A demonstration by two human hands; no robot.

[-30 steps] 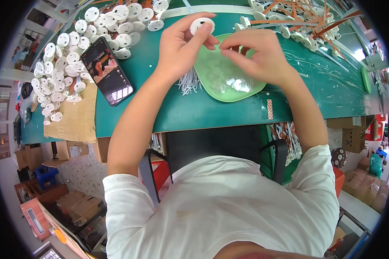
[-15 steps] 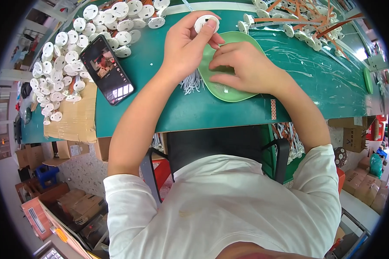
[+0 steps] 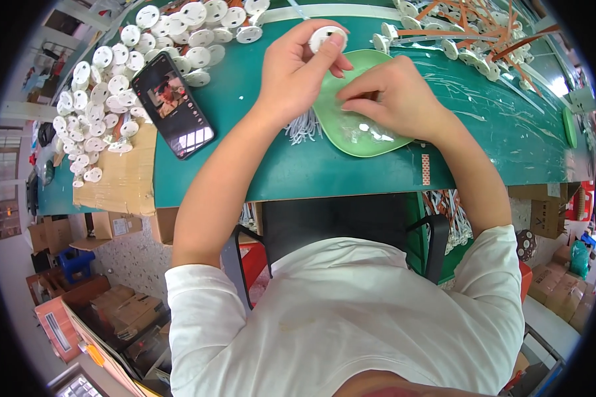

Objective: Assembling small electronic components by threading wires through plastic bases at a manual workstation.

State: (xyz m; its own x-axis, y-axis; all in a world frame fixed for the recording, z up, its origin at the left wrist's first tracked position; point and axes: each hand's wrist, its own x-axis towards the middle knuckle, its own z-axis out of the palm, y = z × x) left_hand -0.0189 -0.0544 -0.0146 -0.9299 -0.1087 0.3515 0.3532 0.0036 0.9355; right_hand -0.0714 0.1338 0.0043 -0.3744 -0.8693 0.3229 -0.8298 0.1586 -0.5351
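Note:
My left hand (image 3: 290, 74) grips a white round disc (image 3: 318, 40) with slots in its face, the thumb pressed on top of it. To its right, my right hand (image 3: 402, 99) is bent over a green tray (image 3: 336, 127), thumb and fingertips drawn together in a pinch. Whatever lies between those fingertips is too small or hidden to make out. Small clear pieces (image 3: 372, 134) lie in the tray below the right hand. Partly covered by my left wrist, a bundle of thin white cords (image 3: 304, 128) rests on the green table beside the tray.
Many similar white discs (image 3: 89, 111) are heaped at left, partly on cardboard (image 3: 134, 173). A phone (image 3: 172, 106) lies between them and my left arm. Discs with orange-brown strips (image 3: 473, 40) are piled at far right. A black chair (image 3: 331, 221) stands against the table's near edge.
The right-hand fingers have drawn from loosely spread into a pinch over the tray, uncovering more clear pieces. My left hand still holds the disc. The whole view has shifted slightly.

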